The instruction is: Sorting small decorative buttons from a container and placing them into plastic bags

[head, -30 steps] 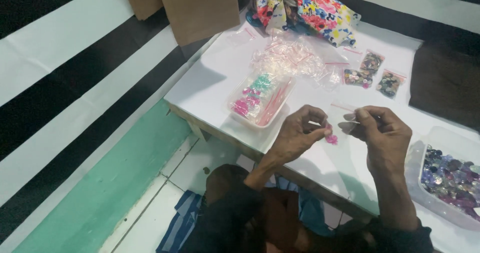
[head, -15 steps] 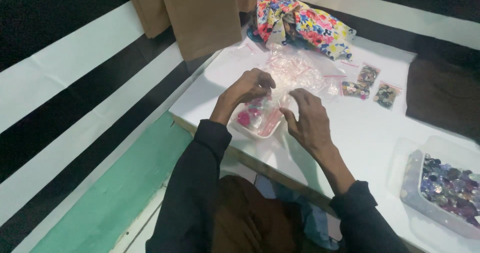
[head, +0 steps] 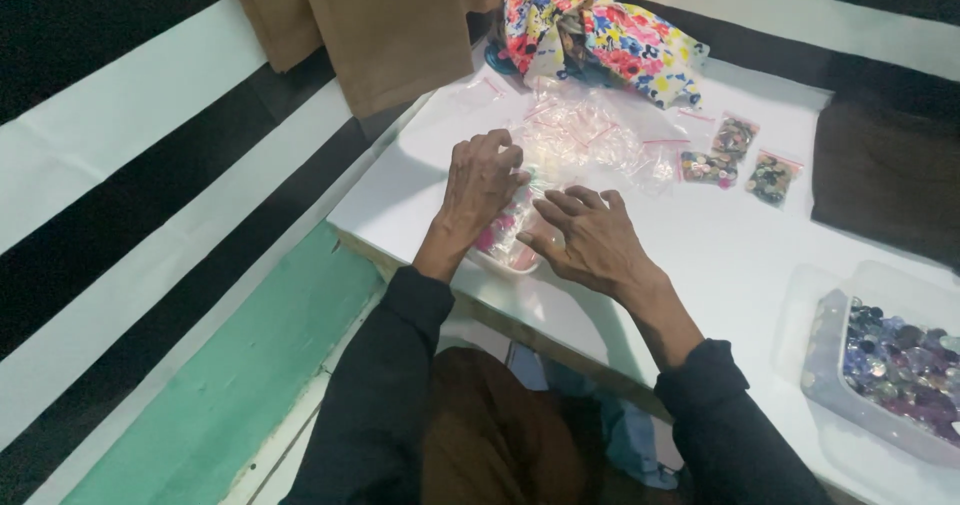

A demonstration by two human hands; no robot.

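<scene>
Over the small tray of pink beads [head: 505, 240], my left hand [head: 480, 180] and right hand [head: 590, 237] hover with no visible grip; three filled bags [head: 735, 160] done, loose bags [head: 590, 130] remain.

Both hands, left [head: 480, 187] and right [head: 590, 240], cover most of the small clear tray [head: 507, 248]; its pink contents are too small to identify. Clear tub of buttons [head: 880, 365] cut off at the right edge. Worktop [head: 720, 255] partly out of frame.

White table [head: 760, 265] (striped floor [head: 150, 165])
</scene>
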